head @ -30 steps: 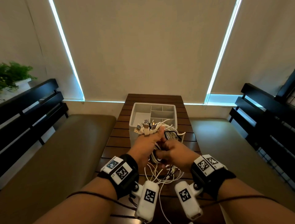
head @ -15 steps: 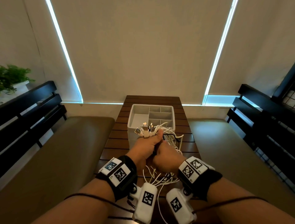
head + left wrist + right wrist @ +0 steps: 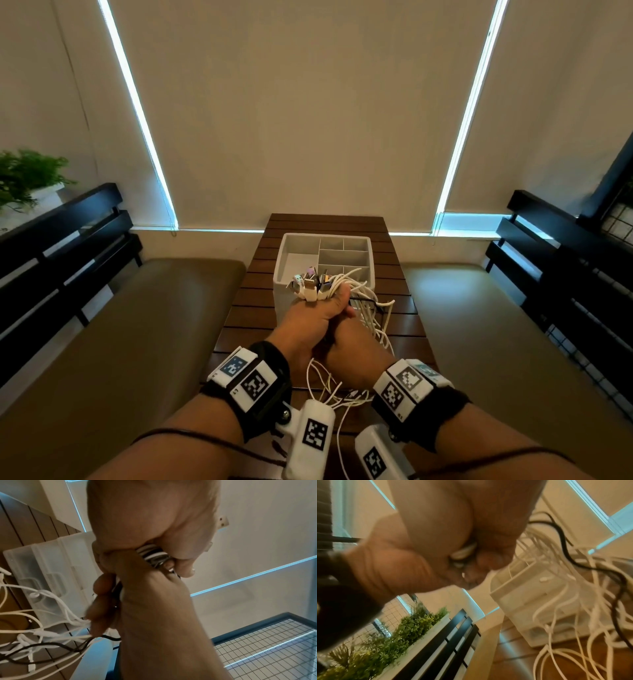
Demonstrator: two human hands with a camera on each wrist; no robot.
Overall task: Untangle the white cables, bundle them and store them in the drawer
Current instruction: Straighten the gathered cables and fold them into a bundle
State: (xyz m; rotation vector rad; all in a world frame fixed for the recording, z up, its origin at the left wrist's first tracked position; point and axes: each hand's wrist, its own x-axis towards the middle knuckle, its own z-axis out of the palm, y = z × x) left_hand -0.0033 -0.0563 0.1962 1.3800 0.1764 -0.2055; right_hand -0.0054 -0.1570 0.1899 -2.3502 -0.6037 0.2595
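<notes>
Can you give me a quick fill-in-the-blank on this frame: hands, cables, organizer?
1. The left hand grips the white cables with their plugs pointing ____.
2. Among the white cables runs one ____ cable.
3. The white organizer stands on a ____ slatted table.
4. The right hand sits ____ the left hand on the bundle.

Answers: up; black; wooden; below

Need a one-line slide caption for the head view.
Both hands grip a bundle of white cables, plug ends fanned above the left hand, right hand below, before a white divided organizer.
</notes>
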